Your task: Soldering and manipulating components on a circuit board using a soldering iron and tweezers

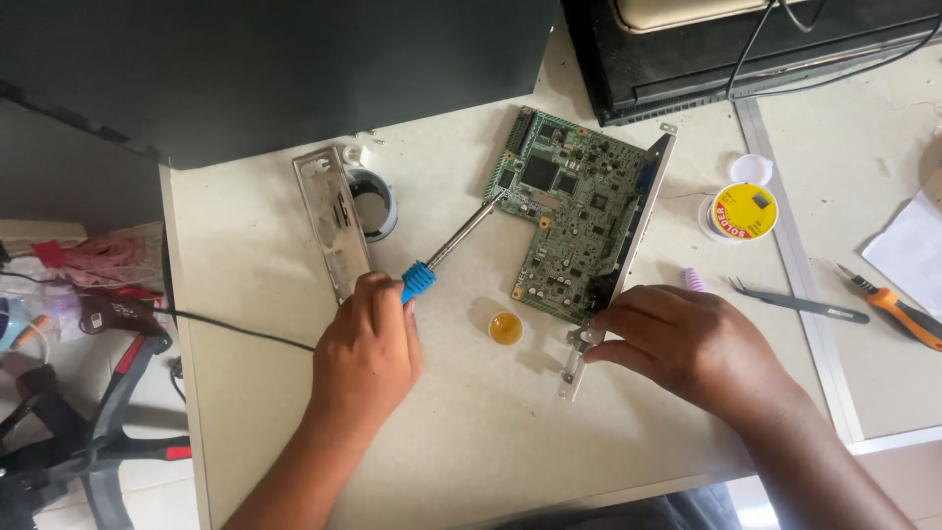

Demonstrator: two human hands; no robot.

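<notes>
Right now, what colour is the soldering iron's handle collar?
Blue, on the soldering iron held by the left hand; head view.

Bench clutter rundown: small pot of amber flux (505, 328) sitting near the front, metal plate with cutouts (333, 221) to the left with a little round tin (374, 203) right beside it. Over on the right there's a yellow-labelled solder spool (743, 212), black tweezers (800, 302) and an orange-handled cutter (898, 307). Big black box (746, 44) at the far edge.
</notes>
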